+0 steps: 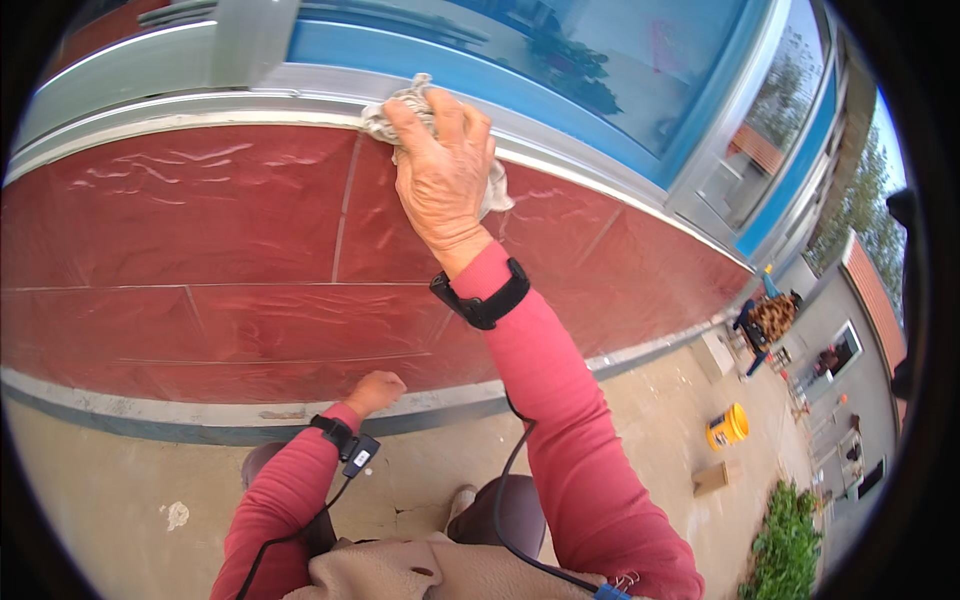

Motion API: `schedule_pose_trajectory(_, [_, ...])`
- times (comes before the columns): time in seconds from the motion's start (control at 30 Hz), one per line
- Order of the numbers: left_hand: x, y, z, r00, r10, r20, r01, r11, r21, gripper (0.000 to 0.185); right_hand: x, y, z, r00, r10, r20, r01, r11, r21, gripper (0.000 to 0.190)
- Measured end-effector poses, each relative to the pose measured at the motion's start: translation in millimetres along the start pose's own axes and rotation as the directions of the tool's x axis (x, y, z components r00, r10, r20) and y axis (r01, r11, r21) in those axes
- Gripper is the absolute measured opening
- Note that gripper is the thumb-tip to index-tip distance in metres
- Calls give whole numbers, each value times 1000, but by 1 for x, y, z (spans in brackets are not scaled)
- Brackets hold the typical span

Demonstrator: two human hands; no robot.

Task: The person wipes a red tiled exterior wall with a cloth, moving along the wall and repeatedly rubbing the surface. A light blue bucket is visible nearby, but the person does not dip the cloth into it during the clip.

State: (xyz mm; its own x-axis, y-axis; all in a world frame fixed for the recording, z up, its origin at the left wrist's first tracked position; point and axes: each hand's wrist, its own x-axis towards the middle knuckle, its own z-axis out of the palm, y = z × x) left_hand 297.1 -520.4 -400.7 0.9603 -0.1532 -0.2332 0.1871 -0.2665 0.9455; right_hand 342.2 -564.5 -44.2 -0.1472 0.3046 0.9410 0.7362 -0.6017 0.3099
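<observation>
My right hand [444, 176] is raised to the window frame, its fingers closed on a crumpled whitish cloth [409, 112]. The cloth lies against the metal window sill [330, 82], just below the blue lower band of the frame, and a loose end hangs behind the hand. My left hand [377, 393] is low, in front of the red tiled wall [247, 217] near its base. Its fingers are curled, and nothing can be seen in it; whether it touches the wall cannot be told. Both wrists wear black straps with devices and cables.
A yellow bucket [727, 427] stands on the concrete ground at the right, near a small block [712, 478]. Further off, another person [771, 319] is by the wall, near a pale box [712, 357]. Green plants [784, 540] grow at the lower right.
</observation>
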Motion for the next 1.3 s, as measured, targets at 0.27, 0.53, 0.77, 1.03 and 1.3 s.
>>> schedule_pose_trajectory(0.27, [3, -1, -8, 998, 55, -18, -52, 987, 150, 29, -2, 57, -27, 990, -74, 117, 79, 996, -41, 47])
schedule_pose_trajectory(0.53, [-7, -9, -5, 981, 188, -53, -160, 929, 335, 30, 3, 52, -21, 998, 29, 55, -28, 999, -18, 39])
schedule_pose_trajectory(0.77, [8, -28, 15, 931, 354, -91, -243, 786, 569, 31, 66, -64, 41, 994, -110, -15, 111, 982, 155, 33])
schedule_pose_trajectory(1.03, [1, -17, 34, 988, 154, 23, -148, 886, 440, 30, 30, 13, 7, 986, -167, 24, 163, 977, 136, 26])
schedule_pose_trajectory(1.3, [-12, -12, 34, 974, 206, 90, -219, 784, 581, 31, -40, 180, -64, 982, 10, 188, 8, 995, -96, 43])
